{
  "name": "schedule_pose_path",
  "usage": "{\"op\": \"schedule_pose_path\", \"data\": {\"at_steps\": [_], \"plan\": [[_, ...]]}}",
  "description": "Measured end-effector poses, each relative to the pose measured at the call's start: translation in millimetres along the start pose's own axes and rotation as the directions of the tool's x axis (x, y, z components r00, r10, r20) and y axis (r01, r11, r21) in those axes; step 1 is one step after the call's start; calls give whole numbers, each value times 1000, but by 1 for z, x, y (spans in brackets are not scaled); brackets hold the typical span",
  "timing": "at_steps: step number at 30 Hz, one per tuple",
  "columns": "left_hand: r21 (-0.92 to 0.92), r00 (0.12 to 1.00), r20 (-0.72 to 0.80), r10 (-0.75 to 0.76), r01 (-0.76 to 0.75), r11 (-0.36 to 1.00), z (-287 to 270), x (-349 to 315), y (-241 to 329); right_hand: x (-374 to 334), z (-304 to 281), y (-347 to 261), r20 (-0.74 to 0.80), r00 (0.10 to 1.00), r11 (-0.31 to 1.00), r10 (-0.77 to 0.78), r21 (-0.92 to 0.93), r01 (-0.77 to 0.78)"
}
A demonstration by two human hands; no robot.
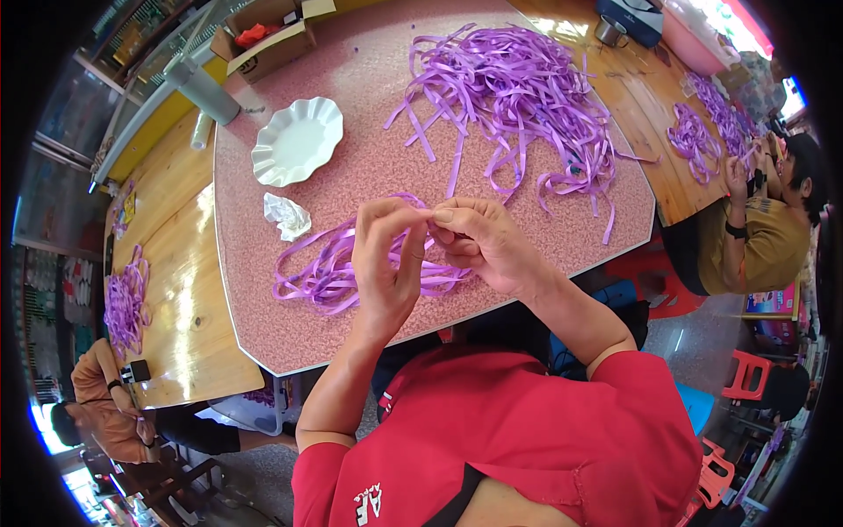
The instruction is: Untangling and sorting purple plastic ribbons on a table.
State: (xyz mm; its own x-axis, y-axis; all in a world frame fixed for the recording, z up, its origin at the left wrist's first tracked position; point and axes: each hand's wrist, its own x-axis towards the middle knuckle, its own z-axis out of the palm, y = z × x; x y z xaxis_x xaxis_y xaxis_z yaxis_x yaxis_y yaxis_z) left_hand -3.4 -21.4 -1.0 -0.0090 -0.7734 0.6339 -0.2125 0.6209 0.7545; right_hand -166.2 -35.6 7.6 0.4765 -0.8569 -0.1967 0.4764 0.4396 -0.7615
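Both of my hands meet above the near half of the pink speckled table [263, 325]. The fingertips of my left hand [386, 255] are pinched together, touching those of my right hand [487, 237]. Purple ribbon shows right at the fingertips, though its end is hidden by the fingers. Under and beside my left hand lies a looped bundle of purple ribbon [320, 277]. Farther off, a large tangled heap of purple ribbons [514, 88] spreads over the far right of the table, with loose ends trailing toward me.
A white scalloped dish [299, 142], a crumpled white tissue [287, 216], a grey tumbler [202, 92] and an open cardboard box [272, 39] stand on the left. People with purple ribbons sit at wooden tables on both sides. A red stool [654, 277] is at the right.
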Motion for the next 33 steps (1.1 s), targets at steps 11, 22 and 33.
{"op": "schedule_pose_path", "data": {"at_steps": [11, 22, 33], "plan": [[443, 885, 277, 375, -464, 767, -17, 12, -13, 0, -17, 1, 42, 995, 995, 86, 41, -88], [500, 841, 416, 347, -530, 685, -19, 20, -12, 2, -17, -2, 31, 999, 996, 42, -77, -40], [-145, 957, 213, -195, 228, 963, -14, -4, -15, -3, -20, -1, 87, 996, 990, 25, -137, -13]]}}
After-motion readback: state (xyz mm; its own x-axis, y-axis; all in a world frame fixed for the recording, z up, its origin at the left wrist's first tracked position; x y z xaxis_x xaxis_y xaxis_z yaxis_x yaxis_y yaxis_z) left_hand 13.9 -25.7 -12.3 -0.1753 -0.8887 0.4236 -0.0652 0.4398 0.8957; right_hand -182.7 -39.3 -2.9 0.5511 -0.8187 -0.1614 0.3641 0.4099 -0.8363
